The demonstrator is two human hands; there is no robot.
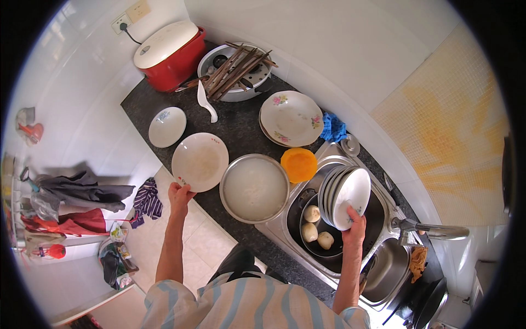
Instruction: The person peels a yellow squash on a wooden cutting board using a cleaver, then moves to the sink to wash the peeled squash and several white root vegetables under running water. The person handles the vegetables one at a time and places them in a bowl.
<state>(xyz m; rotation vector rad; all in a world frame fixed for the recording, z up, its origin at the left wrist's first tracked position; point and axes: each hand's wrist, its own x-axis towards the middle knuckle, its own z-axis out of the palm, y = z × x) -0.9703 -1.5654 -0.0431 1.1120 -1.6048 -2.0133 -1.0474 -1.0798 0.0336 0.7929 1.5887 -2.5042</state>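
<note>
My left hand (pixel 180 197) grips the near rim of a white plate (pixel 200 162) with small red motifs, at the counter's front edge. In my right hand (pixel 354 225) is a tilted stack of white bowls (pixel 349 197), held over the larger sink basin. Below the stack, several pale peeled round vegetables, perhaps potatoes (pixel 310 232), lie in a dark pan (pixel 328 250) in that basin. Between my hands stands a round metal pan of cloudy liquid (pixel 254 189). An orange cut pumpkin piece (pixel 299 165) sits beside it, next to the sink (pixel 271 233).
Flowered plates (pixel 291 117) are stacked near a blue cloth (pixel 333 127). Farther back stand a red cooker (pixel 176 61) and a pot with a bundle of wooden chopsticks (pixel 240 74). A white bowl (pixel 167 127) and a rice paddle (pixel 205 100) lie left. The faucet (pixel 431 229) reaches beside the sink.
</note>
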